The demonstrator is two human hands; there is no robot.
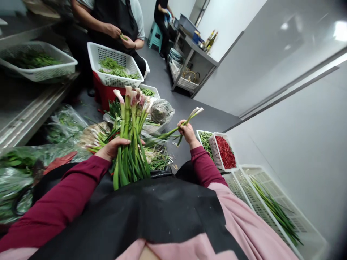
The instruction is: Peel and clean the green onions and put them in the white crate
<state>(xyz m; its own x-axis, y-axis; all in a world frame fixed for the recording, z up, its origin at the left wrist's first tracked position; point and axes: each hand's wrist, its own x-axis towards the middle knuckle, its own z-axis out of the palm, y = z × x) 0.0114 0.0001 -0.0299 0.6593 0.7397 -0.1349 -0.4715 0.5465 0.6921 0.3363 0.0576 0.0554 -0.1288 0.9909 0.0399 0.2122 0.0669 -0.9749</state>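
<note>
My left hand (pixel 112 147) is wrapped round a thick bunch of green stalks with pale pink tips (pixel 132 137), held upright over my black apron (pixel 151 213). My right hand (pixel 187 133) is closed on a single thin stalk (pixel 176 129) whose pale tip points up to the right. Loose stalks and trimmings (pixel 157 157) lie on the floor just beyond my knees.
White baskets at my right hold red chillies (pixel 225 151), green pods (pixel 205 139) and long green stalks (pixel 273 207). Ahead, a seated person's hands (pixel 121 36) work above a white basket of greens (pixel 115 68) on a red crate. Bagged vegetables (pixel 62 126) crowd the left.
</note>
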